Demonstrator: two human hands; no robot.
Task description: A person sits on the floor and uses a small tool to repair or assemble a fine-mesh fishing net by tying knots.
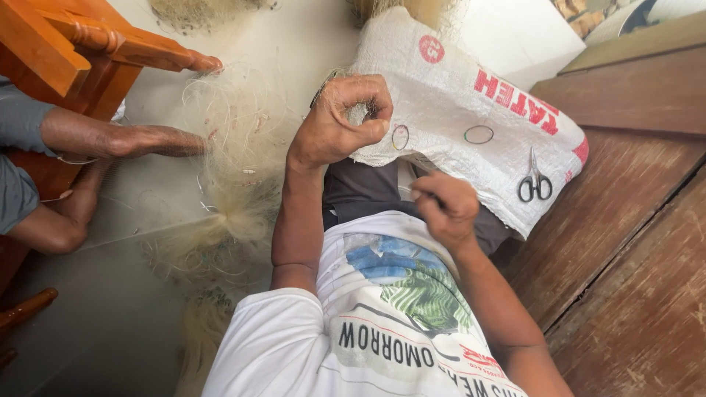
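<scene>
My left hand (340, 121) is raised and closed, pinching fine strands of a pale fishing net (239, 158) between thumb and fingers. It hovers at the edge of a white woven sack (456, 95) draped over my lap. My right hand (447, 207) is lower, near my stomach, fingers closed on a thin line that is hard to make out. Small black-handled scissors (535, 181) lie on the sack to the right. Two thin rings (479, 134) also rest on the sack.
The net spreads in a loose heap over the pale floor at left. Another person's hand (158, 140) reaches into it beside an orange wooden chair (81, 44). Dark brown wooden panels (632, 242) fill the right side.
</scene>
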